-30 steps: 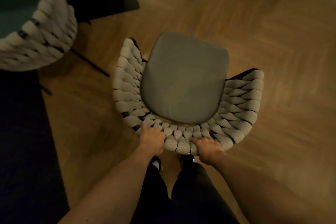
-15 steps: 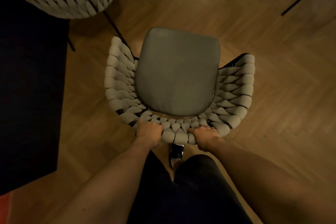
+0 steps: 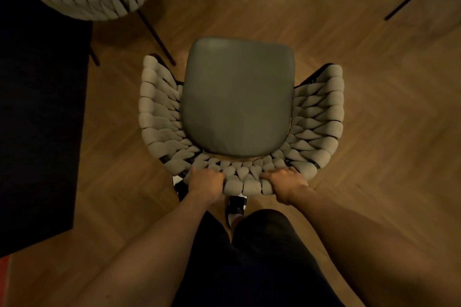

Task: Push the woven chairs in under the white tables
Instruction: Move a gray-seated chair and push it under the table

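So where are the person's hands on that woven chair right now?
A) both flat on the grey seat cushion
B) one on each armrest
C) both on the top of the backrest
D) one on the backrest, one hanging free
C: the left hand and the right hand both grip the top rim of the woven chair at its back.

Dim, warm amber light; the dark rug (image 3: 37, 112) loses all detail, and wide-angle distortion bends the slightly blurred edges.
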`<state>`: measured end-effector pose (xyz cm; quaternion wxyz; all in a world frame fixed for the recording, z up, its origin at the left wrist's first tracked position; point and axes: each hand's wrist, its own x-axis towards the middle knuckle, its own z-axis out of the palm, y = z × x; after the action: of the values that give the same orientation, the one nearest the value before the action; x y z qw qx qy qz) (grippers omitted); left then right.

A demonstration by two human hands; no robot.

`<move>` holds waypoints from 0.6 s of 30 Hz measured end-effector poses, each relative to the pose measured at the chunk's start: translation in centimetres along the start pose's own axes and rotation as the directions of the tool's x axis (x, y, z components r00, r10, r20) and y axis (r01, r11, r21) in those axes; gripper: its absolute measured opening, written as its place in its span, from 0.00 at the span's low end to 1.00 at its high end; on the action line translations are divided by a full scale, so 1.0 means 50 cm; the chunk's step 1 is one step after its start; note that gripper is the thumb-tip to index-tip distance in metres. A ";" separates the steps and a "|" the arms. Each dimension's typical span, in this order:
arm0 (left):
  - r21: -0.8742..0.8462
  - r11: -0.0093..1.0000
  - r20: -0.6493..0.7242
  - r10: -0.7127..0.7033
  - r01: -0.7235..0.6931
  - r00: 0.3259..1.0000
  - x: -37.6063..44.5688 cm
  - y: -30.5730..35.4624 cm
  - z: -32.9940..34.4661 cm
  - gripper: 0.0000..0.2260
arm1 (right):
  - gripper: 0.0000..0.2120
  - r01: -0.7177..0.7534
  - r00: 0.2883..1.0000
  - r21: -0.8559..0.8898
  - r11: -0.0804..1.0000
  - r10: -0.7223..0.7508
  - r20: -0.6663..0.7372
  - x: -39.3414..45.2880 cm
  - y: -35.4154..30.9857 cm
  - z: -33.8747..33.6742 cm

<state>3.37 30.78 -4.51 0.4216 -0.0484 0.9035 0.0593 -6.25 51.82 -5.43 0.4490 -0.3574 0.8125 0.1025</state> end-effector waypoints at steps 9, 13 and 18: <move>-0.992 -0.073 0.117 -0.802 0.099 0.586 -0.057 -0.054 0.086 0.42 | 0.42 0.133 0.423 0.888 0.441 0.784 -0.453 -0.060 0.003 0.041; -0.698 -0.699 0.544 -0.380 0.153 0.748 0.018 -0.067 0.159 0.43 | 0.45 -0.025 0.421 0.931 -0.363 0.841 0.339 -0.041 -0.026 0.043; -0.580 -0.805 0.565 -0.287 0.125 0.773 0.035 -0.023 0.065 0.18 | 0.18 -0.008 0.784 0.575 -0.818 0.351 0.511 -0.011 -0.035 0.016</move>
<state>4.87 30.08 -8.02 0.0658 -0.6942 0.2294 0.6791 -4.35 51.20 -5.19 0.3406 0.5474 0.4800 -0.5949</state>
